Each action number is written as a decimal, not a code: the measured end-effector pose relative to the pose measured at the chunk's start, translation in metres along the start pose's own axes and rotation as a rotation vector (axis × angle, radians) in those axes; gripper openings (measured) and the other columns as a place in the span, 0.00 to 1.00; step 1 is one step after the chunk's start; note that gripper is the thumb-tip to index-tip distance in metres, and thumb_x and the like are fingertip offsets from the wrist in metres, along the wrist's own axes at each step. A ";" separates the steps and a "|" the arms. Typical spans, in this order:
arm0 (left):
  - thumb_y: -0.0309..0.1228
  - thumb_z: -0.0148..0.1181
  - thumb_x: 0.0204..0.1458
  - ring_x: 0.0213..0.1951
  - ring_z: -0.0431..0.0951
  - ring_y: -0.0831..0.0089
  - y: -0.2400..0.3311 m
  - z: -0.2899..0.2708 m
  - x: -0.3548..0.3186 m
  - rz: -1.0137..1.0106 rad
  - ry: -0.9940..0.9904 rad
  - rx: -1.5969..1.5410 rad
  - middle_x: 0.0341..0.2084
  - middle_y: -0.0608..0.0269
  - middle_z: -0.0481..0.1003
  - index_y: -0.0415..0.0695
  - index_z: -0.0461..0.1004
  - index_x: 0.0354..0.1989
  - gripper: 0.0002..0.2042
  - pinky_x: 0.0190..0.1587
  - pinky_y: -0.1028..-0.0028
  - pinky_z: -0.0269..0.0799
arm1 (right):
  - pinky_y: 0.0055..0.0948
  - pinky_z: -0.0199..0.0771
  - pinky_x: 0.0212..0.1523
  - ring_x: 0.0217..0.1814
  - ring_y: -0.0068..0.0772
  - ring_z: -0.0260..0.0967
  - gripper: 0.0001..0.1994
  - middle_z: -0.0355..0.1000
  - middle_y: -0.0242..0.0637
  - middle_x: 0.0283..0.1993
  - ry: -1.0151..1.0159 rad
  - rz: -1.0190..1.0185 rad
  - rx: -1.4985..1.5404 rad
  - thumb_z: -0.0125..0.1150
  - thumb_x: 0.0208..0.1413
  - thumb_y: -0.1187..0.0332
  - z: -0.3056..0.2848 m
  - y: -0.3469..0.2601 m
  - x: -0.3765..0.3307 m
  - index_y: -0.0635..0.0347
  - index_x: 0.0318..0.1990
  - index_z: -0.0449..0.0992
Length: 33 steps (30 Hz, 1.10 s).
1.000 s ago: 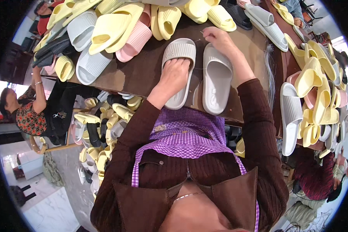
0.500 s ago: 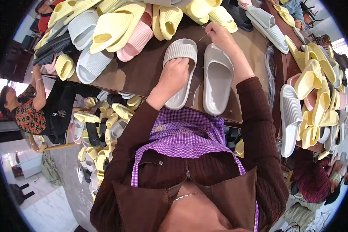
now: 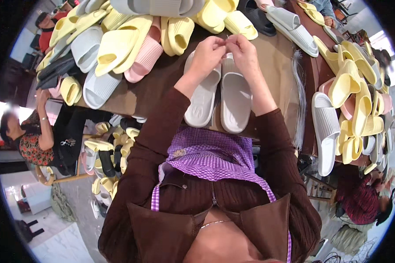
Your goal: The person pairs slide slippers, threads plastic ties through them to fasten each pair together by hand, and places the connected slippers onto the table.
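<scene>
A pair of light grey slippers lies side by side on the brown table (image 3: 272, 65) before me, the left slipper (image 3: 201, 106) and the right slipper (image 3: 235, 105) with their heels toward me. Over their front ends my left hand (image 3: 207, 56) and my right hand (image 3: 244, 53) meet, fingertips pinched together. A thin cord seems to be between them; the fingers hide nearly all of it, and only a tiny tip shows above. My hands and wrists cover most of both slippers' ribbed straps.
Yellow, grey, pink and black slippers (image 3: 114, 48) are heaped at the far left; another pile (image 3: 355, 96) lies at the right. A bundle of thin pale strands (image 3: 299, 101) hangs along the table's right part. Several people are around; one (image 3: 30, 136) stands at the left.
My left hand has come out of the left slipper and moved up to meet my right hand. The cord that stretched from my right hand toward the slippers is now mostly hidden.
</scene>
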<state>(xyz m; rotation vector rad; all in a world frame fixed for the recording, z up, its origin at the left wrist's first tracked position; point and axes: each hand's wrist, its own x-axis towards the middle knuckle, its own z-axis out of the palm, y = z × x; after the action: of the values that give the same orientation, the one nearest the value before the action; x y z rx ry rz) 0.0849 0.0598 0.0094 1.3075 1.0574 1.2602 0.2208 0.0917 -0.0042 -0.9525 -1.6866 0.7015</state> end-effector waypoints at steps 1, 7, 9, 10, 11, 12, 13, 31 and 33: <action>0.27 0.56 0.50 0.22 0.70 0.83 -0.003 0.000 -0.001 -0.012 0.025 0.018 0.24 0.67 0.73 0.36 0.71 0.39 0.10 0.22 0.84 0.64 | 0.19 0.69 0.38 0.34 0.19 0.69 0.05 0.73 0.32 0.31 0.040 0.016 0.067 0.55 0.54 0.75 -0.003 0.002 -0.002 0.64 0.37 0.73; 0.28 0.56 0.50 0.19 0.66 0.86 -0.006 -0.006 -0.010 -0.118 0.153 -0.169 0.20 0.69 0.71 0.37 0.74 0.33 0.07 0.19 0.85 0.62 | 0.16 0.68 0.37 0.33 0.16 0.68 0.05 0.73 0.29 0.31 0.131 0.214 0.384 0.56 0.54 0.75 -0.014 -0.012 -0.019 0.64 0.38 0.74; 0.28 0.56 0.51 0.19 0.66 0.87 -0.006 -0.004 -0.011 -0.129 0.131 -0.163 0.20 0.70 0.71 0.38 0.74 0.33 0.06 0.19 0.86 0.61 | 0.15 0.67 0.36 0.33 0.15 0.67 0.06 0.72 0.28 0.31 0.107 0.242 0.384 0.56 0.54 0.75 -0.015 -0.015 -0.022 0.63 0.39 0.74; 0.27 0.56 0.52 0.18 0.65 0.88 -0.006 -0.003 -0.011 -0.135 0.118 -0.167 0.20 0.72 0.70 0.40 0.74 0.34 0.05 0.19 0.86 0.60 | 0.15 0.67 0.36 0.33 0.15 0.67 0.06 0.72 0.28 0.31 0.116 0.248 0.390 0.56 0.54 0.75 -0.015 -0.014 -0.023 0.63 0.39 0.74; 0.27 0.55 0.53 0.18 0.64 0.89 -0.007 -0.002 -0.011 -0.141 0.105 -0.171 0.19 0.73 0.69 0.41 0.74 0.34 0.04 0.19 0.87 0.59 | 0.17 0.67 0.35 0.33 0.16 0.67 0.06 0.73 0.28 0.30 0.105 0.236 0.342 0.57 0.53 0.74 -0.014 -0.013 -0.023 0.63 0.38 0.74; 0.27 0.55 0.53 0.18 0.64 0.89 -0.007 -0.002 -0.011 -0.148 0.103 -0.166 0.19 0.73 0.69 0.41 0.74 0.34 0.04 0.19 0.87 0.59 | 0.18 0.67 0.35 0.32 0.17 0.67 0.06 0.73 0.28 0.29 0.089 0.224 0.293 0.57 0.52 0.74 -0.014 -0.012 -0.023 0.63 0.37 0.75; 0.27 0.56 0.53 0.18 0.64 0.89 -0.007 -0.002 -0.011 -0.146 0.104 -0.192 0.19 0.72 0.69 0.40 0.74 0.34 0.04 0.18 0.87 0.59 | 0.19 0.67 0.34 0.32 0.17 0.67 0.06 0.73 0.28 0.29 0.073 0.212 0.244 0.58 0.51 0.73 -0.014 -0.011 -0.024 0.62 0.37 0.75; 0.26 0.57 0.51 0.14 0.63 0.89 -0.006 -0.002 -0.013 -0.098 0.149 -0.290 0.22 0.68 0.74 0.41 0.73 0.33 0.03 0.15 0.87 0.54 | 0.30 0.63 0.41 0.30 0.30 0.65 0.03 0.71 0.32 0.23 0.085 -0.054 -0.246 0.61 0.45 0.72 -0.009 -0.022 -0.029 0.58 0.29 0.76; 0.26 0.57 0.51 0.14 0.63 0.89 -0.007 -0.001 -0.013 -0.096 0.164 -0.287 0.22 0.68 0.74 0.41 0.73 0.33 0.03 0.15 0.87 0.54 | 0.30 0.60 0.45 0.28 0.31 0.66 0.02 0.70 0.31 0.21 0.120 -0.081 -0.243 0.61 0.44 0.71 -0.007 -0.020 -0.030 0.57 0.27 0.75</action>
<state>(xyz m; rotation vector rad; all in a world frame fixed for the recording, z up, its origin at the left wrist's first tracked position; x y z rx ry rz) 0.0835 0.0475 0.0011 0.9387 0.9971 1.4060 0.2272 0.0559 0.0002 -1.0662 -1.7183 0.3835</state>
